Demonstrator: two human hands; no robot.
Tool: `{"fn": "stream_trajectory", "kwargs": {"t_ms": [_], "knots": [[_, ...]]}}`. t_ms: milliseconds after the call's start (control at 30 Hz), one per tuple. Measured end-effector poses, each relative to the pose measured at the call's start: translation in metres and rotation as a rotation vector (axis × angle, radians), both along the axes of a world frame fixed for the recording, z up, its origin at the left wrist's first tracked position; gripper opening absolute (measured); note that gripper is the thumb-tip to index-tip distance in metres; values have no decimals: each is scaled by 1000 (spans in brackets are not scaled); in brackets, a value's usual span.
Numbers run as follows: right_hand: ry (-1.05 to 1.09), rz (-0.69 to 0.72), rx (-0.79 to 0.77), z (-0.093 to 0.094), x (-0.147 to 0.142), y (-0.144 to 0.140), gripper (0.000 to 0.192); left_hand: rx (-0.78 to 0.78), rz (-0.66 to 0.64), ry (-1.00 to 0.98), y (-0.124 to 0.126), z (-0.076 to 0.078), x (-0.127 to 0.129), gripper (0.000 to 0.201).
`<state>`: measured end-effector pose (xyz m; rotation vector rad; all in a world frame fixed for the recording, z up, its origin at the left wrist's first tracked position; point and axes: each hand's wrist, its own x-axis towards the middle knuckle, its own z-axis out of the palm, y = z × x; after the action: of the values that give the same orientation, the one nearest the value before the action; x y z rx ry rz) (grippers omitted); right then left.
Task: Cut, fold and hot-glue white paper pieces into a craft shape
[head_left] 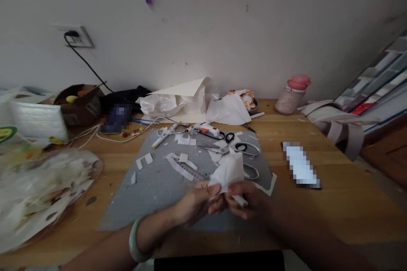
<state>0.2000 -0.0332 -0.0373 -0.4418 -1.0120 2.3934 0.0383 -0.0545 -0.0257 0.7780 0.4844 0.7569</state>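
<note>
Both hands meet above the front right part of a grey mat (143,203) and pinch a white paper piece (229,169). My left hand (199,201) has its thumb and fingers closed on the lower left edge of the paper. My right hand (246,199) grips its lower right side, and a short white paper roll (240,200) sticks out between those fingers. Just behind the paper lie scissors (219,149) with dark finger loops. A ruler strip (187,168) and small paper scraps (144,161) rest on the mat.
A phone (300,165) lies on the right of the table and a pink bottle (291,95) stands behind it. Plastic bags (57,190) cover the left side. White sheets (178,101), a white glue gun (206,129) and a pen-shaped cutter (165,135) are toward the wall.
</note>
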Motion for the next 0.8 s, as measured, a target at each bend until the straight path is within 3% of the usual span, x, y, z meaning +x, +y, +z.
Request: {"fn": "stream_trajectory", "kwargs": {"t_ms": [167, 267, 333, 400, 500, 633, 733, 800], "knots": [[238, -27, -175, -13, -4, -4, 35, -33, 25, -160, -4, 6, 6, 43], [445, 70, -225, -14, -8, -8, 41, -49, -39, -202, -4, 8, 4, 42], [451, 156, -205, -10, -10, -8, 42, -30, -100, -230, -4, 7, 2, 43], [329, 156, -167, -4, -9, -7, 39, 24, -114, -205, -2, 5, -1, 43], [110, -39, -45, 8, -8, -3, 37, 86, -25, -78, 8, 1, -6, 40], [-212, -243, 225, 21, -12, -2, 29, 111, 31, 66, 24, -6, -10, 41], [-511, -240, 461, 29, -7, 0, 32, 168, 43, 194, 28, -10, -10, 43], [-746, -282, 712, 30, 11, 1, 34, 175, 74, 207, 28, -12, -9, 41]]}}
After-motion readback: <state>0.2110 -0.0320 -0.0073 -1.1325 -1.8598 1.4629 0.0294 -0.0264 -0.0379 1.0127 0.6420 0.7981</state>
